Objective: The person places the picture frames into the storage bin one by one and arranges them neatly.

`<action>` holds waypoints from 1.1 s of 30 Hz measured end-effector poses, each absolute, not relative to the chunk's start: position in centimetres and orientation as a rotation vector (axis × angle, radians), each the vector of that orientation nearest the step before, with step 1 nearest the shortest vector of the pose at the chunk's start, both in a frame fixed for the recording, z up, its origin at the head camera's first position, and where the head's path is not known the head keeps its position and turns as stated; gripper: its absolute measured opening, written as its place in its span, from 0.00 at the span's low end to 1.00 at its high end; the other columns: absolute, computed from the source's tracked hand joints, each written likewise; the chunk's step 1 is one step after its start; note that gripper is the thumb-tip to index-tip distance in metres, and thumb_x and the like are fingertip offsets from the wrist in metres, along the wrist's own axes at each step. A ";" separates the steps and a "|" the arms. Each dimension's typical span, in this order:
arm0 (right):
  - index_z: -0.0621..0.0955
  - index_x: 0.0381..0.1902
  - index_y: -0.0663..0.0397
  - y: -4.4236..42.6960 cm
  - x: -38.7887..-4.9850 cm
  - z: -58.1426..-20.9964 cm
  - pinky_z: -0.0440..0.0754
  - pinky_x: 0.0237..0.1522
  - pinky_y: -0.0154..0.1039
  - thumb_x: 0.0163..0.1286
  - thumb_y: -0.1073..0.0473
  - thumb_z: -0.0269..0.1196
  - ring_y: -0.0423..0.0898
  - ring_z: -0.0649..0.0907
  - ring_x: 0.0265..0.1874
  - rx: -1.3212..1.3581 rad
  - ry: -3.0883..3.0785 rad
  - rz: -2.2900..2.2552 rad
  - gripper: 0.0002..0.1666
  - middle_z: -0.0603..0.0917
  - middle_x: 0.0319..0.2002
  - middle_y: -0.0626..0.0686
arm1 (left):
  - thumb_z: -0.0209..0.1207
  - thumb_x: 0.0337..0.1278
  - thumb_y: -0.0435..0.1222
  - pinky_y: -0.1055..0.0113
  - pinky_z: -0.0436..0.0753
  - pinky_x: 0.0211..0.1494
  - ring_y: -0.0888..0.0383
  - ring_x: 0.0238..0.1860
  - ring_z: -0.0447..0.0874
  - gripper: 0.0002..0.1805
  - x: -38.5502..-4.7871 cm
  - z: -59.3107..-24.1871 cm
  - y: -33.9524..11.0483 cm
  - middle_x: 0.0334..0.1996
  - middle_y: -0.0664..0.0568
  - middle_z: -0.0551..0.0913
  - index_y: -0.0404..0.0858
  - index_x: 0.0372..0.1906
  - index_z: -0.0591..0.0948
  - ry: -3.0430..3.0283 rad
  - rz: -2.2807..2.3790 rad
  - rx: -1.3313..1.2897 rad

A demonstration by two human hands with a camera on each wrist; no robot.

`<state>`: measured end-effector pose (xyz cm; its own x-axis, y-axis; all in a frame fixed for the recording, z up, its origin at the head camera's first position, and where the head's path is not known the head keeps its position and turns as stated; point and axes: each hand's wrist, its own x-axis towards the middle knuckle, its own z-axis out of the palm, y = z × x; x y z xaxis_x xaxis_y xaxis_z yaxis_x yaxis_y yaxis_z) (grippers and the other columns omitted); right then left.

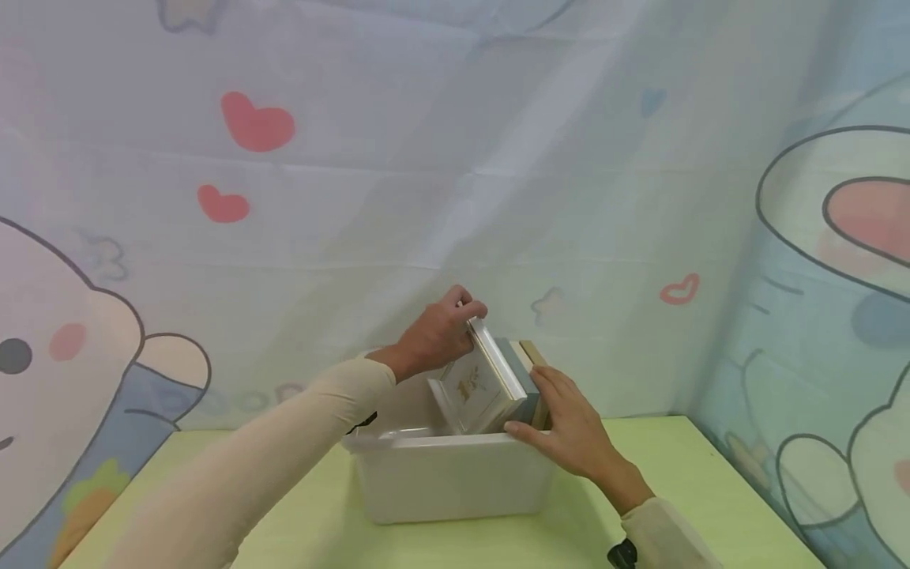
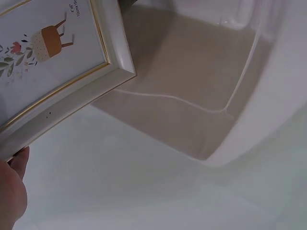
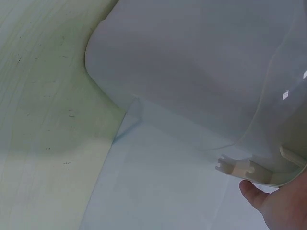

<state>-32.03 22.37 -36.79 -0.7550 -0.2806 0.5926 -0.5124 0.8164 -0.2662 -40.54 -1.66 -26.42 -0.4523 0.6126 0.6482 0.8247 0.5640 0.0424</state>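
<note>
My left hand (image 1: 444, 332) grips the upper edge of a white picture frame (image 1: 472, 387), which leans at a tilt inside a white plastic bin (image 1: 455, 482). The left wrist view shows the frame's gold inner trim and printed flower picture (image 2: 48, 43) up close. Behind it, on the right, lean a blue-grey frame (image 1: 528, 399) and a tan-edged one (image 1: 532, 352). My right hand (image 1: 572, 431) rests against the right side of this stack, thumb by the bin's front rim. In the right wrist view, only a digit (image 3: 252, 194) shows beside the bin's rim.
The bin stands on a pale green table (image 1: 626, 474). Behind and beside the table hangs a cloth backdrop (image 1: 398, 197) printed with hearts and cartoon animals. The bin's left part (image 1: 408, 403) shows its bare inner wall.
</note>
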 end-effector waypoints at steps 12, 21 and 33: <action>0.66 0.74 0.59 21.4 -31.6 -36.6 0.73 0.64 0.63 0.62 0.33 0.64 0.58 0.67 0.73 0.577 -2.462 0.580 0.52 0.68 0.73 0.58 | 0.66 0.51 0.24 0.57 0.86 0.45 0.49 0.39 0.83 0.18 -41.8 -28.7 -1.7 0.44 0.43 0.76 0.38 0.48 0.79 -2.337 -0.532 -1.106; 0.66 0.74 0.60 21.2 -31.2 -36.5 0.73 0.64 0.63 0.62 0.32 0.64 0.58 0.67 0.73 0.576 -2.473 0.565 0.53 0.68 0.73 0.58 | 0.69 0.50 0.28 0.57 0.83 0.42 0.50 0.37 0.79 0.19 -42.9 -29.3 -1.6 0.42 0.43 0.78 0.40 0.48 0.77 -2.485 -0.410 -1.081; 0.65 0.74 0.60 21.2 -30.7 -36.5 0.73 0.64 0.63 0.62 0.31 0.64 0.58 0.67 0.73 0.575 -2.480 0.564 0.54 0.67 0.74 0.58 | 0.69 0.46 0.26 0.53 0.81 0.47 0.48 0.40 0.79 0.20 -43.6 -30.3 -1.1 0.39 0.42 0.80 0.39 0.46 0.77 -2.524 -0.395 -1.112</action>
<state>-30.75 21.22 -36.53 -0.7701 -0.2802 0.5731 -0.5004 0.8225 -0.2702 -43.57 -1.09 -30.28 -0.6287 0.6511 0.4251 0.7499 0.6523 0.1100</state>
